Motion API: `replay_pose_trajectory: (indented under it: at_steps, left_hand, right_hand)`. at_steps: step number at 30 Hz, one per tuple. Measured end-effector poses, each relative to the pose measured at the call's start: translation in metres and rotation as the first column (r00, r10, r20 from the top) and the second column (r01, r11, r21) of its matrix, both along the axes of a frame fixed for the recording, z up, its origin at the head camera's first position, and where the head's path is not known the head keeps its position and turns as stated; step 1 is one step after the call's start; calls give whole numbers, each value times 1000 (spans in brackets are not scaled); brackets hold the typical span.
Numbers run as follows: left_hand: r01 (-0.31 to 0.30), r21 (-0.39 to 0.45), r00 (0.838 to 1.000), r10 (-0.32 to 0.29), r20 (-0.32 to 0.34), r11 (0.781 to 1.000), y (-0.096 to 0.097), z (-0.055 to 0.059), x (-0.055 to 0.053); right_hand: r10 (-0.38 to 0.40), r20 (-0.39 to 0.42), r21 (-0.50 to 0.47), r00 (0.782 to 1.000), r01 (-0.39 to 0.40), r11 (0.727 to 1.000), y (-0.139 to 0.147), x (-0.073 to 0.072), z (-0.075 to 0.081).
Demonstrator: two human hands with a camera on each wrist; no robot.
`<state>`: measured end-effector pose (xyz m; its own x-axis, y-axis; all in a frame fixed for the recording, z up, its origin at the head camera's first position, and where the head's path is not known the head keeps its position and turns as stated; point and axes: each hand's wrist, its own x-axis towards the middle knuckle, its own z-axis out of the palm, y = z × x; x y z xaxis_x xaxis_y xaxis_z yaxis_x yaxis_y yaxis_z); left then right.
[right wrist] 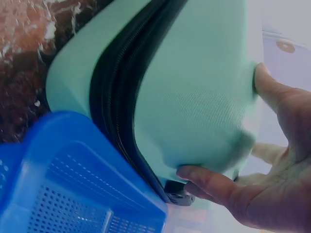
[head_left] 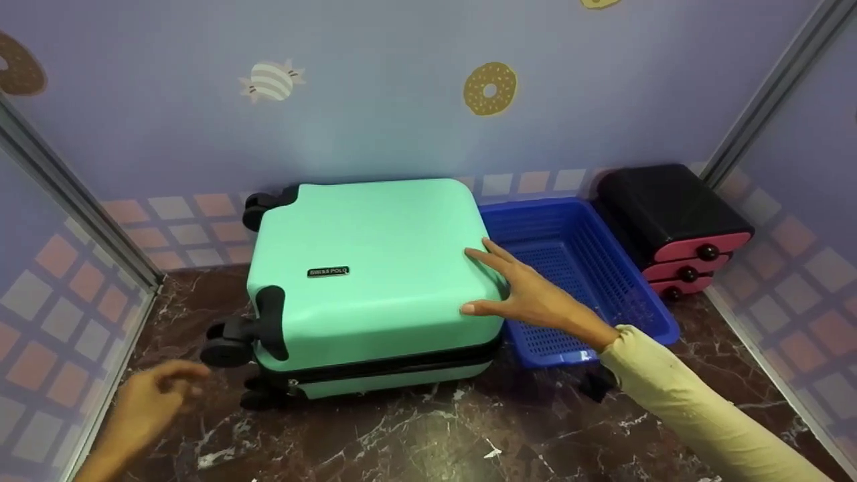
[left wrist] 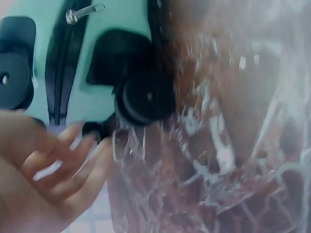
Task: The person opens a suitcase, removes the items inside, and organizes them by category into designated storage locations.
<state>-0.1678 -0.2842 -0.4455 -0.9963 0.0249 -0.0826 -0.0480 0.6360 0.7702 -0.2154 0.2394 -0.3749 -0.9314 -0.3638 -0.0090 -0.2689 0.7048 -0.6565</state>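
A mint-green hard-shell suitcase (head_left: 375, 227) lies flat on the floor, its small "SWISS POLO" badge (head_left: 328, 272) facing up. Black wheels (head_left: 227, 345) stick out from its left end. My right hand (head_left: 535, 294), fingers spread, rests on the right end of the shell; in the right wrist view its fingertips touch the suitcase beside the black zip band (right wrist: 114, 92). Slightly blurred, my left hand (head_left: 147, 405) hovers by the lower left wheels with loosely bent fingers, holding nothing. A metal zip pull (left wrist: 85, 13) and a nearby wheel (left wrist: 148, 97) show in the left wrist view.
Right of the suitcase sits a blue perforated plastic basket (head_left: 589, 234), close against it. Behind that stands a black and pink drawer box (head_left: 676, 207) with round knobs. Patterned walls (head_left: 375, 100) enclose the dark marbled floor (head_left: 375, 442) at back and sides.
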Motion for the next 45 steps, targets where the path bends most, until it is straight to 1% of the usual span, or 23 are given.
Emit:
replay_pose_trajectory:
  at_steps: [1,2,3,4,5,7,8,9,11,12,14,16,18,21,24,27,30,31,32,35,38,41,45]
  left_hand:
    - [-61,8,997,61,-43,998,-1,4,-3]
    - [-95,20,991,96,-95,995,-1,9,-7]
    - [-113,54,983,120,-140,992,1,14,-11]
    - [-116,97,976,131,-173,989,4,21,-16]
    - [-112,129,975,134,-178,985,7,29,-22]
    - [-83,190,970,123,-212,978,15,43,-35]
    - [-72,203,968,117,-221,976,21,50,-41]
    - [-58,215,971,104,-214,975,27,57,-47]
    - [-11,193,979,50,-197,981,39,68,-59]
    - [20,170,984,11,-179,985,45,73,-65]
    - [94,76,989,-84,-124,993,56,80,-77]
    - [179,3,982,-179,-57,984,66,86,-88]
    - [244,-36,970,-245,-2,969,71,89,-100]
    - [282,-50,959,-280,44,958,72,90,-111]
    - [296,-42,952,-291,93,954,67,90,-117]
    - [324,-52,940,-316,130,945,62,90,-118]
    - [367,-11,925,-363,115,930,62,91,-116]
    - [378,-10,921,-375,107,926,62,91,-114]
    - [372,10,921,-370,118,928,62,90,-112]
    - [341,11,928,-339,155,940,61,90,-99]
    - [309,-36,934,-296,203,950,59,92,-84]
    - [316,-50,934,-301,194,947,63,94,-69]
    - [292,-50,935,-275,223,955,72,95,-50]
  right_hand:
    - [-7,-1,7,1000,7,1000,-1,2,-1]
    - [-14,0,13,1000,14,1000,-2,5,-2]
    - [-21,1,22,1000,21,1000,-3,7,-3]
    - [-27,1,29,1000,27,999,-4,9,-4]
    - [-31,-1,34,1000,31,999,-5,11,-4]
    - [-33,-10,46,999,33,998,-7,15,-6]
    - [-33,-16,46,999,33,998,-8,17,-6]
    - [-34,-24,44,999,35,998,-9,19,-7]
    - [-34,-38,41,999,36,999,-10,23,-7]
    - [-35,-46,39,998,37,999,-11,25,-8]
    - [-38,-59,37,998,40,999,-13,30,-10]
    - [-39,-73,34,997,42,999,-15,35,-12]
    - [-39,-100,30,994,42,999,-19,39,-14]
    - [-39,-142,16,989,42,999,-24,44,-17]
    - [-45,-160,3,986,46,999,-29,48,-18]
    - [-54,-152,-13,987,53,999,-32,50,-18]
    - [-73,-155,-37,985,68,997,-32,49,-18]
    - [-83,-159,-48,984,76,996,-31,48,-18]
    - [-92,-162,-58,982,84,995,-31,46,-18]
    - [-92,-173,-87,981,78,993,-28,42,-15]
    - [-58,-169,-112,984,39,993,-23,37,-13]
    - [-20,-151,-128,988,1,992,-16,32,-10]
    - [23,-122,-112,992,-37,993,-6,24,-7]
